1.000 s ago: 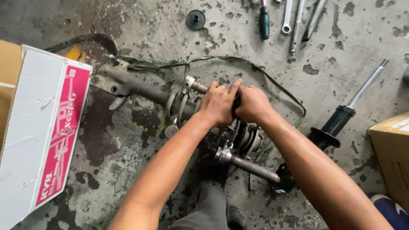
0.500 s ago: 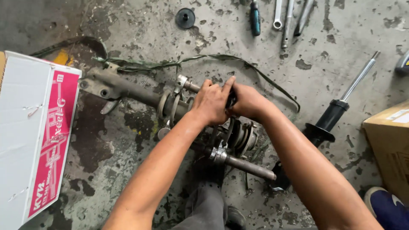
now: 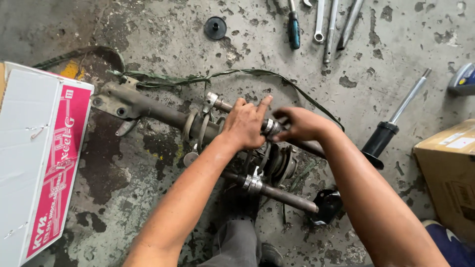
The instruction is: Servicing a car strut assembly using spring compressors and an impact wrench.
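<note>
A dirty strut assembly [image 3: 143, 106] lies across the concrete floor with a coil spring [image 3: 277, 163] squeezed by a spring compressor [image 3: 269, 189]. My left hand [image 3: 245, 123] rests on top of the strut at the spring seat, fingers spread and pointing up. My right hand [image 3: 299, 124] pinches the compressor's metal screw end [image 3: 270, 127] just right of the left hand. A green strap [image 3: 232, 74] loops behind the strut.
A white and pink long box [image 3: 37, 158] lies at left. A black shock absorber with chrome rod [image 3: 393, 123] and a cardboard box [image 3: 448, 173] are at right. Wrenches and a screwdriver [image 3: 321, 22] and a black round cap [image 3: 215, 27] lie at the top.
My hands have drawn slightly apart: the left hand's fingers have opened and lifted, and the right hand has moved right onto the metal screw end. The view has shifted a little.
</note>
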